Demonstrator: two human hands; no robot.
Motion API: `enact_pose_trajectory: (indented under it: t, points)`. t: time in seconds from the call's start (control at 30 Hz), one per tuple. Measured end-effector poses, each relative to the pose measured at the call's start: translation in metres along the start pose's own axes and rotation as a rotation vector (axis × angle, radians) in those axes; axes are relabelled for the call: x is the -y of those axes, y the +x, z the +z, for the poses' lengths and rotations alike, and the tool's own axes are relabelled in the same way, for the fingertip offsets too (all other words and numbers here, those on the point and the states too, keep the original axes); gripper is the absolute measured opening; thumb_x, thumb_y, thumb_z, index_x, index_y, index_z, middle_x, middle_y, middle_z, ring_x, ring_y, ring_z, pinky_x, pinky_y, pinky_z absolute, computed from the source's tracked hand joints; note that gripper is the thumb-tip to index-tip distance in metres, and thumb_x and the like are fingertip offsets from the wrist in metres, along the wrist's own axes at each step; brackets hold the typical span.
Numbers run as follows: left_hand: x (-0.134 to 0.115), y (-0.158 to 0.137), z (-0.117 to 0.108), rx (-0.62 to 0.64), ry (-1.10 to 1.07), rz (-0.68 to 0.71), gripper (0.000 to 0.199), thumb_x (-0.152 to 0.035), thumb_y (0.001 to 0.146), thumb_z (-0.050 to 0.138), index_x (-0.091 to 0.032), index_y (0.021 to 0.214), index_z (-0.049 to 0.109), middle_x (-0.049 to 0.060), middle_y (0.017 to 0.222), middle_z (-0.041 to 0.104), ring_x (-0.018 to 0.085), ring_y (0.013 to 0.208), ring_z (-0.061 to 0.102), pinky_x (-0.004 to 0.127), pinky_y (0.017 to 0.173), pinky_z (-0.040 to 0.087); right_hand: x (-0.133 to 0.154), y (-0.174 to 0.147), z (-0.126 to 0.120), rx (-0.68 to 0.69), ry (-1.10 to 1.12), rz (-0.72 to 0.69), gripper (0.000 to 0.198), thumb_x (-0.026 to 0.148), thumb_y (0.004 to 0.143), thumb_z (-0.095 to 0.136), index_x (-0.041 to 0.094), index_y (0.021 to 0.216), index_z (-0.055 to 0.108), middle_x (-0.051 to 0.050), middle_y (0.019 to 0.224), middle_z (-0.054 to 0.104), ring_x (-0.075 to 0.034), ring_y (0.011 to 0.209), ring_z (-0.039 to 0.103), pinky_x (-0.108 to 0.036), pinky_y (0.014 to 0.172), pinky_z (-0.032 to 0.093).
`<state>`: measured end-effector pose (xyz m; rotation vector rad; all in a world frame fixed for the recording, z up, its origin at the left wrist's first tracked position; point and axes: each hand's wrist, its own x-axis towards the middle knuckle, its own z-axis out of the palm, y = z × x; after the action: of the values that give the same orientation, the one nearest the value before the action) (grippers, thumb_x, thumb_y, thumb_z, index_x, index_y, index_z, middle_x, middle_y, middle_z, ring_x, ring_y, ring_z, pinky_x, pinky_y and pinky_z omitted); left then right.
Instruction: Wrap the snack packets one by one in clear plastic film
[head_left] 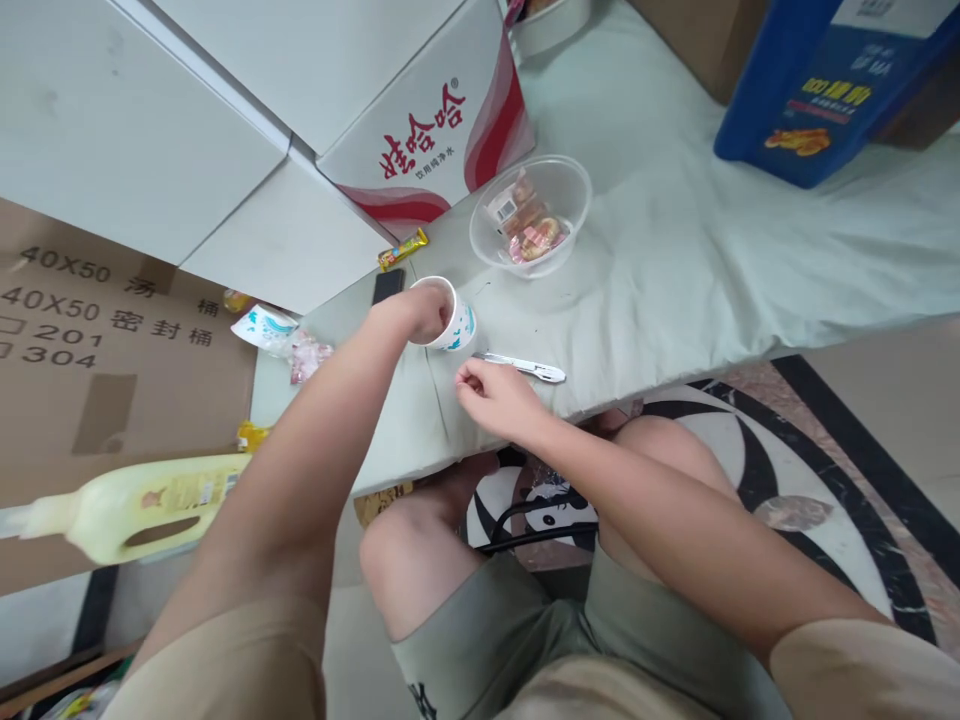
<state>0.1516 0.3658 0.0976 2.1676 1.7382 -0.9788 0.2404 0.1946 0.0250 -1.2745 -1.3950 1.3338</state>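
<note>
A white paper cup (460, 322) with blue-green print stands tilted toward me on the cloth-covered surface. My left hand (426, 312) reaches into its mouth, and the cup wall hides most of the fingers. Just right of the cup, my right hand (491, 395) rests near the surface with its fingers curled in; I see nothing in them. Beside that hand's knuckles lies a white utility knife (536, 369). Behind the cup are a dark flat object (388, 287) and a small yellow snack packet (403, 250).
A clear plastic bowl (577, 215) holds wrapped snacks. Behind it stands a white-and-red carton (442, 140). A blue jug (795, 110) is at the back right. At left are crumpled wrappers (309, 357), a pale yellow bottle (165, 500) and a brown carton (150, 370).
</note>
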Motion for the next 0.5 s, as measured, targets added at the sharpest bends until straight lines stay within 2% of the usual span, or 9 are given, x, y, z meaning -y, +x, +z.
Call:
enact_pose_trajectory:
  t: [0.1, 0.2, 0.33, 0.5]
  points:
    - [-0.008, 0.008, 0.006, -0.034, -0.028, -0.01, 0.023, 0.001, 0.046, 0.068, -0.019, 0.049, 0.056, 0.009, 0.062, 0.061, 0.039, 0.096, 0.07, 0.045, 0.09, 0.052, 0.0, 0.007, 0.01, 0.073, -0.001, -0.078, 0.011, 0.02, 0.089, 0.053, 0.021, 0.086, 0.063, 0.0, 0.077, 0.067, -0.015, 0.069, 0.057, -0.026, 0.066, 0.036]
    - [-0.007, 0.011, 0.008, -0.029, -0.069, 0.001, 0.029, 0.004, 0.046, 0.067, -0.02, 0.044, 0.052, 0.008, 0.057, 0.057, 0.041, 0.092, 0.07, 0.047, 0.088, 0.053, 0.0, 0.011, 0.017, 0.124, -0.083, -0.126, 0.012, 0.02, 0.089, 0.053, 0.021, 0.09, 0.065, -0.001, 0.078, 0.069, -0.017, 0.072, 0.057, -0.028, 0.066, 0.034]
    - [0.001, 0.009, 0.001, 0.006, -0.014, 0.091, 0.023, 0.001, 0.051, 0.065, -0.02, 0.046, 0.056, 0.007, 0.059, 0.06, 0.035, 0.084, 0.069, 0.044, 0.086, 0.053, -0.003, 0.011, 0.017, 0.145, -0.157, -0.129, 0.015, 0.019, 0.089, 0.054, 0.021, 0.093, 0.068, -0.002, 0.081, 0.071, -0.018, 0.074, 0.059, -0.028, 0.065, 0.032]
    - [0.009, 0.008, -0.01, 0.108, -0.03, 0.146, 0.019, -0.001, 0.055, 0.063, -0.02, 0.052, 0.065, 0.004, 0.064, 0.065, 0.03, 0.088, 0.068, 0.041, 0.096, 0.047, -0.006, 0.006, 0.014, 0.126, -0.199, -0.108, 0.017, 0.023, 0.091, 0.053, 0.02, 0.093, 0.069, -0.003, 0.081, 0.072, -0.018, 0.073, 0.059, -0.028, 0.064, 0.032]
